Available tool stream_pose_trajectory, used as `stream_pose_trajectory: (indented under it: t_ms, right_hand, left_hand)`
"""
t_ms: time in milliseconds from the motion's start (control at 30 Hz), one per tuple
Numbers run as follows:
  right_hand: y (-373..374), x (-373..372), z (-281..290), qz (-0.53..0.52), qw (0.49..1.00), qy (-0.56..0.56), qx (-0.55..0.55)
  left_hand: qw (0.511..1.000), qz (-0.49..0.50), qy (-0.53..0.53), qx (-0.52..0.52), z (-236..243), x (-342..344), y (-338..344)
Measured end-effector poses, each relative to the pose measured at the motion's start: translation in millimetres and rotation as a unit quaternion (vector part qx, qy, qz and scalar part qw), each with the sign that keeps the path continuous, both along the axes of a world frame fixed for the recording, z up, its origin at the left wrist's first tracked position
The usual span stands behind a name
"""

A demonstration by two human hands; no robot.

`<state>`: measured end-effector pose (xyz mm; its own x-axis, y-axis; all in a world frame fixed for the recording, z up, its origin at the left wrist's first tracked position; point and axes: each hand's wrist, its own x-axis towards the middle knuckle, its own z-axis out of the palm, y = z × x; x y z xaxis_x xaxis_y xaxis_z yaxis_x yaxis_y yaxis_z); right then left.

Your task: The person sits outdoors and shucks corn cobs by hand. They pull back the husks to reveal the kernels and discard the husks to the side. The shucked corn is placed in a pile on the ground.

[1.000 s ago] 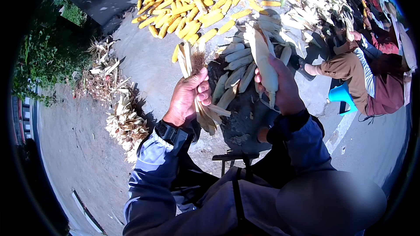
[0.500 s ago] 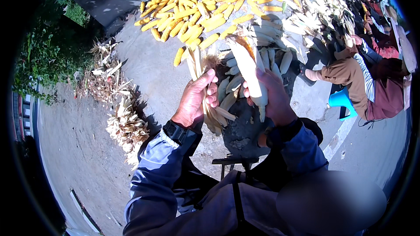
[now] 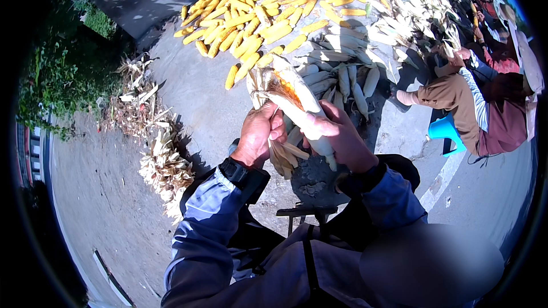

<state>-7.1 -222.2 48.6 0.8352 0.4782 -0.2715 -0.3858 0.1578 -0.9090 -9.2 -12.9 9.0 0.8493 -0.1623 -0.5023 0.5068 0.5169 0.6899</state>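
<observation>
My right hand point(image 3: 342, 140) is closed round the lower part of an ear of corn point(image 3: 311, 108) in its pale husk. The ear leans up and to the left, and a strip of orange-yellow kernels point(image 3: 287, 90) shows along its open left side. Close beside it, my left hand point(image 3: 260, 136) is closed on a bunch of dry corn husks point(image 3: 281, 162). These stick out above the fist and hang below it. At the top, the husks meet the ear's opened side; whether they are joined to it I cannot tell.
Husked yellow cobs point(image 3: 251, 17) lie heaped ahead. Unhusked ears point(image 3: 348, 77) lie beyond my right hand. Loose husks point(image 3: 165, 165) are piled at the left, near green plants point(image 3: 45, 80). On the right, a co-worker in brown trousers point(image 3: 451, 96) sits by a blue stool point(image 3: 447, 134).
My right hand has tipped the ear leftward, bringing its open side against the husks in my left hand. More kernels show now. The left hand has barely moved.
</observation>
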Motion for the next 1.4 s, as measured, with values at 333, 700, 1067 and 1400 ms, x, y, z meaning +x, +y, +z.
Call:
stream_pose_trajectory:
  t_ms: [333,700,1067,1400]
  right_hand:
    - [-2,-1,-3,-0.010,1.000,0.000,-0.002]
    - [-9,2,-12,-0.059,0.998,0.016,0.011]
    - [-11,2,-30,-0.081,0.993,-0.054,-0.064]
    - [-8,-2,-23,-0.051,0.994,-0.091,-0.024]
  left_hand:
    - [0.995,-0.028,-0.010,-0.092,12,-3,-14]
    - [0.987,0.076,-0.084,-0.115,6,8,-11]
    - [0.987,0.094,-0.116,-0.061,20,18,-34]
    - [0.983,0.139,-0.098,-0.066,2,32,-32]
